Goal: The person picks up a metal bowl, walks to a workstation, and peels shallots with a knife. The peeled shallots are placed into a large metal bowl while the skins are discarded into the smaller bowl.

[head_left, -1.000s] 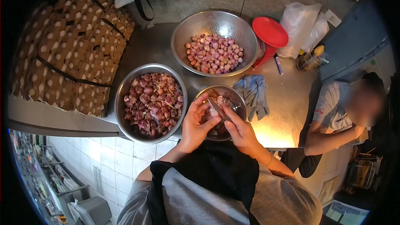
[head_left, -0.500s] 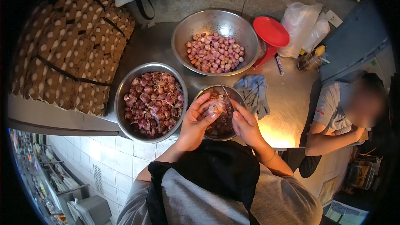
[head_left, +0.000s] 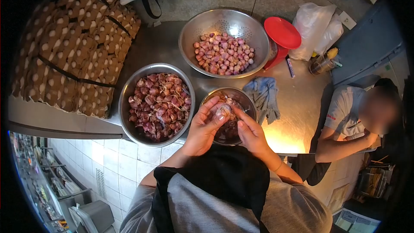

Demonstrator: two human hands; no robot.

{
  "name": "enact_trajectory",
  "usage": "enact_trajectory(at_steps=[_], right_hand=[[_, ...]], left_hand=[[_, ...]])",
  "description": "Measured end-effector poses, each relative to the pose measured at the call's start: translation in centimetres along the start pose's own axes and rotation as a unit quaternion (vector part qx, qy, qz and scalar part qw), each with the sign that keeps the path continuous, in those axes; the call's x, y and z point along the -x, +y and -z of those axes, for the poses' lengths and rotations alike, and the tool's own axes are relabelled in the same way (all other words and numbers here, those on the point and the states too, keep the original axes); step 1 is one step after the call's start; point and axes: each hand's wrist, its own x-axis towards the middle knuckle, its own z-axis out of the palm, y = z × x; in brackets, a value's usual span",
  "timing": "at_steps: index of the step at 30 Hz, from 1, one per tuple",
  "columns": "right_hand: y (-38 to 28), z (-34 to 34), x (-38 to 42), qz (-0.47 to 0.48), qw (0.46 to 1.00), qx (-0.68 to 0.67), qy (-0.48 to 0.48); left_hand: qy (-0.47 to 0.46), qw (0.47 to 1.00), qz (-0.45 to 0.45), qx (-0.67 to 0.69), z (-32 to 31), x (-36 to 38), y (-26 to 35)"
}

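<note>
My left hand (head_left: 202, 128) is closed around a shallot (head_left: 223, 110) with pale, papery skin, held above a small steel bowl (head_left: 255, 116) of loose reddish skins. At the shallot's right side is my right hand (head_left: 253, 136), thumb and finger pinched close to it. A small knife is in that right hand; its blade is barely visible at this angle. Left of my hands stands a large steel bowl (head_left: 122, 110) full of unpeeled shallots (head_left: 157, 103). Behind them, a steel colander (head_left: 186, 28) contains peeled pinkish shallots (head_left: 224, 54).
Strapped egg trays (head_left: 69, 51) are stacked at the left. Right of the small bowl lies a blue-grey cloth (head_left: 264, 97). A red scale (head_left: 282, 34), plastic bags (head_left: 312, 26), a marker (head_left: 290, 67) and a cup (head_left: 321, 65) stand farther right. A person (head_left: 345, 108) sits at the right end.
My right hand has moved in slightly, its fingertips now at the shallot. The knife blade, plainly visible before, has turned mostly out of sight. The left hand keeps its hold.
</note>
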Motion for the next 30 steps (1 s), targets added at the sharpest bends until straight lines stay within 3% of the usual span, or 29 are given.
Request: enact_trajectory(at_steps=[3,4,7,9,15,18,24,30], right_hand=[[0.0,1.2,-0.1,-0.07,0.986,-0.153,-0.013],[-0.2,0.3,-0.3,-0.045,0.985,-0.162,0.033],[-1.6,0.6,0.7,-0.092,0.987,-0.124,-0.053],[-1.5,-0.2,0.4,-0.005,1.0,-0.006,-0.026],[-1.9,-0.4,0.4,0.078,0.987,0.142,-0.004],[-2.4,-0.1,0.5,0.036,0.985,0.171,-0.006],[-0.9,0.0,0.0,0.077,0.995,0.06,-0.006],[-1.5,0.1,0.0,0.088,0.989,0.12,-0.005]], left_hand=[[-0.011,1.0,0.004,0.005,-0.4,0.1,0.2],[-0.009,1.0,0.002,0.002,-0.4,0.1,0.1],[-0.003,1.0,-0.006,-0.01,-0.2,-0.1,0.0],[-0.001,1.0,-0.004,-0.017,-0.1,-0.1,-0.2],[-0.014,1.0,0.004,0.006,0.3,-0.2,-0.4],[-0.006,1.0,0.012,0.015,-0.3,0.0,-0.1],[-0.002,1.0,-0.002,-0.005,-0.3,0.0,-0.2],[-0.009,1.0,-0.014,-0.026,0.1,-0.3,-0.5]])
